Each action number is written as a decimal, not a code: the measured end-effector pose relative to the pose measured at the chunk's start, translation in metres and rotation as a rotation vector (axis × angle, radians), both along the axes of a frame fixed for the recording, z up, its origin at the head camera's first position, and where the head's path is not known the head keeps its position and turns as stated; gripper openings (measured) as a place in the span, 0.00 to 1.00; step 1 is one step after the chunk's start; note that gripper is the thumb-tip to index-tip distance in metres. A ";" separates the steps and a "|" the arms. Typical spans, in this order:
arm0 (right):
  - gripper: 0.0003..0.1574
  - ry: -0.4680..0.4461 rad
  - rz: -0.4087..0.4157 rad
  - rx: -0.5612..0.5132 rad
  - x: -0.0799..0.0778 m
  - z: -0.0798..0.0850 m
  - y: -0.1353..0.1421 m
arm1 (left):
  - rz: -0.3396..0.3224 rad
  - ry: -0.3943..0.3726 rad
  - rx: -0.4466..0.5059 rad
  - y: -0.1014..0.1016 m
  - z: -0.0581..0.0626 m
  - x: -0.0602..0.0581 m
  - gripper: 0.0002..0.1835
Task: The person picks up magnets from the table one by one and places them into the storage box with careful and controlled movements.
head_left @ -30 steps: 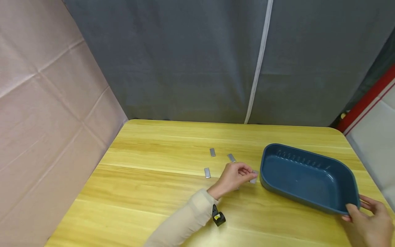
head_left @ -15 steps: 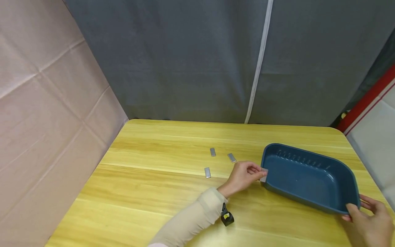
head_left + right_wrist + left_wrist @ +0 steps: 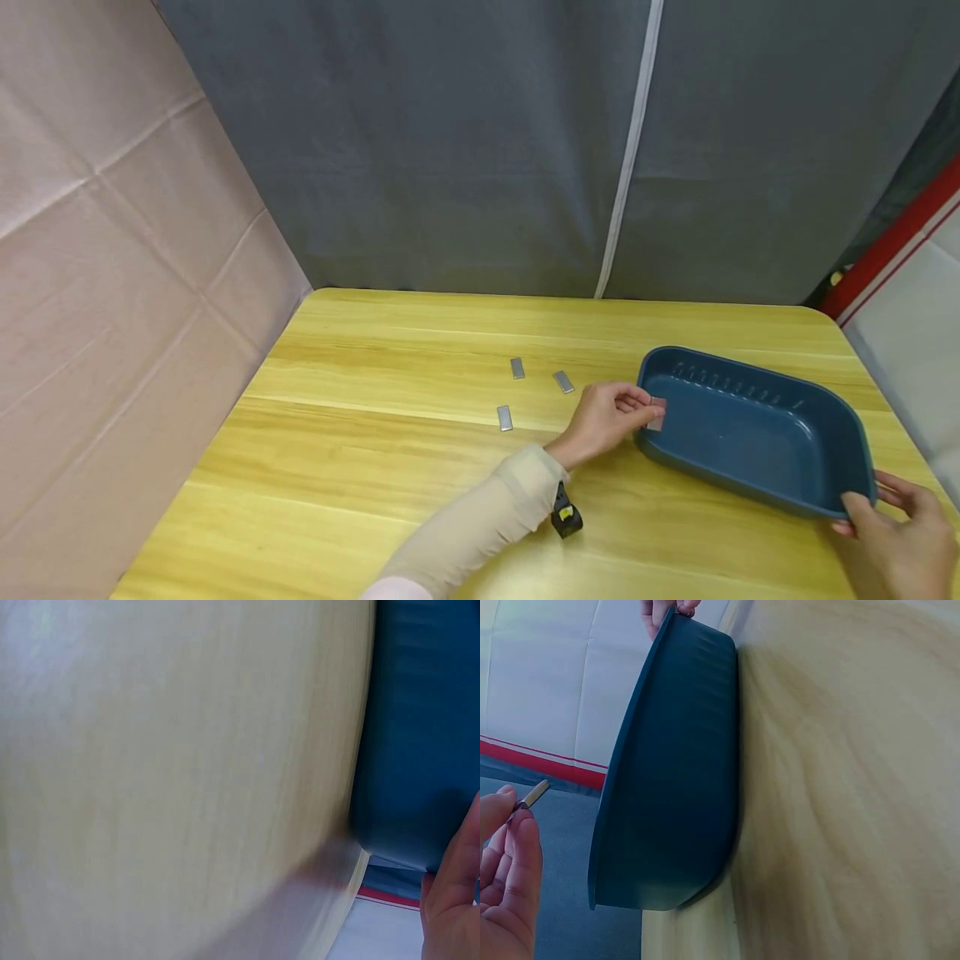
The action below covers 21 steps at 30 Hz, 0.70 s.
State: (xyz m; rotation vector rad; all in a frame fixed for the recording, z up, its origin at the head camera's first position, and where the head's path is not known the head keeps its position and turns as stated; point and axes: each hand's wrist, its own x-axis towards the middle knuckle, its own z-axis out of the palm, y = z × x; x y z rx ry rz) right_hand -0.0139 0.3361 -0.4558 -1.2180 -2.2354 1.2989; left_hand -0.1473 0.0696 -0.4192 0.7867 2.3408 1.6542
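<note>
My left hand [image 3: 606,418] pinches a small flat silver-grey rectangular block [image 3: 657,415] between thumb and fingers, over the left end of a dark blue plastic basin [image 3: 738,433]. In the left wrist view the block [image 3: 535,793] shows edge-on, thin, above the level of the basin's rim. My right hand [image 3: 903,533] grips the basin's near right corner, thumb over the rim and fingers round the outer side. Three similar silver blocks lie on the table left of the basin: one at the back [image 3: 517,368], one beside it [image 3: 564,382], one nearer [image 3: 505,418].
The wooden table [image 3: 337,467] has rounded far corners. A grey curtain [image 3: 450,150] hangs behind it, and pale cloth [image 3: 127,317] covers the left side. A black camera [image 3: 566,518] is strapped at my left wrist.
My left hand has carried the pinched block rightward, from beside the basin to over its left end. My right hand has kept its grip on the corner, and the basin has stayed put.
</note>
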 end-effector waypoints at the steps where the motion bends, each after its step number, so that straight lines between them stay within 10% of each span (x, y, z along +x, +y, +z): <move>1: 0.26 -0.002 0.000 0.002 0.000 -0.003 0.002 | 0.003 0.003 -0.004 0.002 0.001 -0.002 0.07; 9: 0.34 -0.023 -0.010 0.023 -0.004 -0.030 0.019 | 0.048 0.000 -0.046 0.012 0.003 -0.014 0.07; 21: 0.30 -0.012 -0.009 -0.002 -0.001 -0.004 0.001 | 0.032 -0.031 -0.093 0.028 0.002 -0.019 0.06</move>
